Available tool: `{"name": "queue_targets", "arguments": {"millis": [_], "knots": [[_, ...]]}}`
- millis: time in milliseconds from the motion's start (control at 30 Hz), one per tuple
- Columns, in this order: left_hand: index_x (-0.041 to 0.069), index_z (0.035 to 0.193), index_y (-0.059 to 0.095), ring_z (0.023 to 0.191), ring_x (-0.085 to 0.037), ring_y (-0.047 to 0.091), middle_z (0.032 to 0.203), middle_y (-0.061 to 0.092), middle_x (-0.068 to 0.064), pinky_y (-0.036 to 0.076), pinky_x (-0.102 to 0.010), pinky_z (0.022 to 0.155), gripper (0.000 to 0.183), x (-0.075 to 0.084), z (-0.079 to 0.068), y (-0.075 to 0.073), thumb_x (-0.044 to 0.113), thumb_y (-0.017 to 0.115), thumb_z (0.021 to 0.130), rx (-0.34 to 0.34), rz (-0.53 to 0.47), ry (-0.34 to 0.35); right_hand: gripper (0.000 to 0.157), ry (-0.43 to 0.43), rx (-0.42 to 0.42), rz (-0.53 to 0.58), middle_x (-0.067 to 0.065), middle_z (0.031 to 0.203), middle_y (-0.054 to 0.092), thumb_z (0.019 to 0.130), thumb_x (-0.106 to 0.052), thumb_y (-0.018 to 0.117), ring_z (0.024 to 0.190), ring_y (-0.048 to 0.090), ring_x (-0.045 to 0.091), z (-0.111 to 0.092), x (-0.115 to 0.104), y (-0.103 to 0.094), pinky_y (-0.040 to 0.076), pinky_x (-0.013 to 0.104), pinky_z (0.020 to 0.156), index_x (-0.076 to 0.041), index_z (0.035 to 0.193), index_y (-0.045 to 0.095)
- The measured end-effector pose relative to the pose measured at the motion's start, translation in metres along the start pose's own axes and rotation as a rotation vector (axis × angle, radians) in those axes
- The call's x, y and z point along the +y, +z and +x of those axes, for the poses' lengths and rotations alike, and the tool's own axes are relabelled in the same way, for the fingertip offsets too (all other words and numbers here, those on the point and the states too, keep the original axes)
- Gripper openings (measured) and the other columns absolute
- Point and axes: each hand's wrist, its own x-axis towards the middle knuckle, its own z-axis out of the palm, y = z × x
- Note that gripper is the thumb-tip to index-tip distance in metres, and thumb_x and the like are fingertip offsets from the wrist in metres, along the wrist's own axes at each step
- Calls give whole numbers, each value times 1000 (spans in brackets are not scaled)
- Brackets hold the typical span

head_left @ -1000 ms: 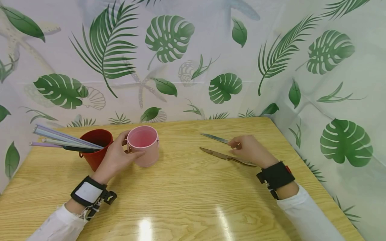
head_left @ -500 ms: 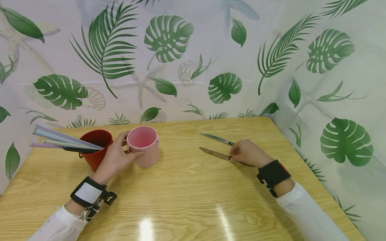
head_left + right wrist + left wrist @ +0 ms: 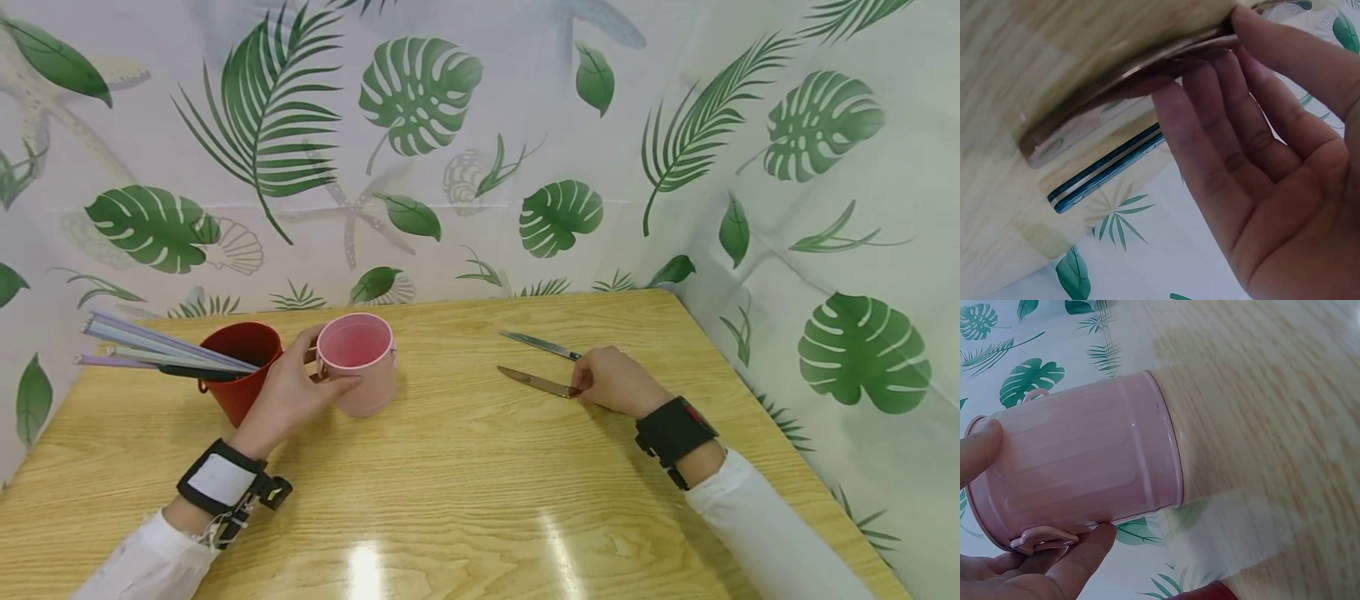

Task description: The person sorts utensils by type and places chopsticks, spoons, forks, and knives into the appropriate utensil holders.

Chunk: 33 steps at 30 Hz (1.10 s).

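My left hand holds a small pink bucket by its side, upright on the table. In the left wrist view the thumb rests near the bucket's rim and the fingers lie by its little side handle. On the right, my right hand pinches the nearer of two knives, a bronze-toned metal knife, whose blade points left. Its curved, shiny handle shows between thumb and fingers in the right wrist view. Just beyond lies a second knife with a dark teal handle.
A red bucket stands left of the pink one, partly behind my left hand. Several long pale blue and purple sticks and a dark handle lean out of it. A leaf-print cloth backs the wooden table.
My right hand has moved slightly nearer, away from the teal-handled knife, and now pinches the bronze-toned knife. My left hand and the pink bucket have stayed in place.
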Motion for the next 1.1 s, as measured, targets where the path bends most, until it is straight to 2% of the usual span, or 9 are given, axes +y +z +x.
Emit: {"name": "queue_targets", "arguments": {"millis": [167, 500, 767, 1100], "knots": [[1, 146, 35, 125, -41, 47, 141, 50, -23, 51, -59, 97, 88, -1, 0, 0, 27, 83, 78, 0, -10, 0, 9, -22, 1, -12, 6, 74, 69, 78, -1, 79, 63, 57, 15, 2, 3, 3, 52, 36, 60, -9, 80, 74], [2, 147, 34, 126, -41, 47, 142, 49, -23, 50, -58, 97, 89, -1, -1, 2, 29, 83, 77, -5, -1, -12, 9, -36, -56, 11, 10, 78, 68, 82, 5, 72, 63, 56, 15, 0, 3, 3, 50, 33, 57, -4, 85, 71], [2, 146, 36, 124, -40, 47, 141, 50, -23, 50, -59, 97, 88, -2, 0, 0, 29, 83, 77, -3, -21, 11, 10, -43, -65, 8, 8, 78, 66, 83, 5, 70, 64, 56, 16, 1, 2, 0, 50, 33, 58, -4, 86, 69], [2, 146, 35, 125, -40, 47, 142, 49, -22, 49, -60, 97, 88, -2, 0, 0, 31, 83, 77, -10, -22, 3, 9, -84, -56, 10, 6, 76, 66, 83, 3, 71, 63, 55, 14, 1, 2, 0, 50, 33, 58, -5, 85, 70]]}}
